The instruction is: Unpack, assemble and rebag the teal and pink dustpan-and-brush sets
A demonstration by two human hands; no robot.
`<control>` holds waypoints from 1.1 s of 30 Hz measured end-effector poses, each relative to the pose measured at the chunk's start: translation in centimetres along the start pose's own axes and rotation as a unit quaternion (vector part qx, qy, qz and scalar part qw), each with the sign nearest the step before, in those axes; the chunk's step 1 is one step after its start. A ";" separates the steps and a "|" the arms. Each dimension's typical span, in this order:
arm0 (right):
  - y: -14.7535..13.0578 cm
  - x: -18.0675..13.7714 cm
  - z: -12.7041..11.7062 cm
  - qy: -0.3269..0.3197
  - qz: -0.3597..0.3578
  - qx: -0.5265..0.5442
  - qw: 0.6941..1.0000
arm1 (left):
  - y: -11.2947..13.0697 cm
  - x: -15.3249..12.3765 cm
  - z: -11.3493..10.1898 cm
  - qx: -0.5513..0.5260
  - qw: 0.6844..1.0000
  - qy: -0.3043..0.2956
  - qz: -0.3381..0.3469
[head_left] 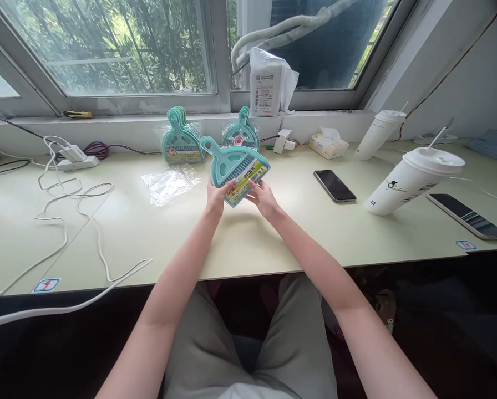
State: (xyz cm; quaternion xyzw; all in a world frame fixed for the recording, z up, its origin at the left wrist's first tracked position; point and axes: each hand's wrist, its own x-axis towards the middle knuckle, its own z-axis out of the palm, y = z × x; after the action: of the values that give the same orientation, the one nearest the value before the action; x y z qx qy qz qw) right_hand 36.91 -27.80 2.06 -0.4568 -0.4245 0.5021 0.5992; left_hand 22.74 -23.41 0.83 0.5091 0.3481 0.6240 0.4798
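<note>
A teal mini dustpan and brush set [232,163] with a yellow-green label is held tilted above the desk, its handle pointing up and left. My left hand [217,197] grips its lower left edge, thumb on the label. At its lower right, my right hand [264,198] has its fingers against the label side. Behind, a stack of similar dustpan sets [177,136] leans by the sill on the left. Another dustpan set in clear wrap [244,124] stands just behind the held one. A crumpled clear plastic bag [170,184] lies left of my hands.
Right of my hands are a phone [335,185], a tissue pack [328,143], two lidded cups, the nearer cup [402,183] tilted in view, and a second phone [468,215]. White cables [94,216] and a power strip [76,158] occupy the left. The desk edge [252,275] runs before my lap.
</note>
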 end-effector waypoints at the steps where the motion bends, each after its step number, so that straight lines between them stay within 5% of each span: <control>1: 0.3 0.0 0.3 -0.019 0.015 0.031 0.999 | 0.0 -0.1 0.1 0.002 1.000 -0.005 0.004; 5: 0.9 0.2 0.1 0.014 0.037 0.109 0.993 | 0.3 0.2 0.0 0.045 0.998 -0.041 0.010; 8: 1.1 0.5 -0.8 0.035 0.044 0.113 0.992 | 0.6 1.0 -1.8 0.163 0.986 0.036 0.027; 11: 1.3 0.5 -1.3 0.042 0.054 0.087 0.994 | 0.5 2.0 -5.0 0.348 0.926 0.142 0.034; 15: 1.5 0.5 -1.2 0.019 0.047 0.077 0.996 | 0.0 2.5 -8.3 0.536 0.825 0.160 -0.083; 19: 1.6 0.5 -1.0 -0.003 0.049 0.081 0.995 | 0.4 2.2 -8.3 0.567 0.804 0.175 -0.042; 33: 0.7 0.4 -1.0 -0.003 0.111 0.042 0.993 | 2.6 1.4 -7.1 0.692 0.720 0.016 -0.046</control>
State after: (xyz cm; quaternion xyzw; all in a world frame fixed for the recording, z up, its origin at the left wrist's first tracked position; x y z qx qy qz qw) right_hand 37.77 -27.51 1.22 -0.4739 -0.3518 0.5843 0.5570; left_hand 15.25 -22.48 1.92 0.6726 0.7138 0.1944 0.0166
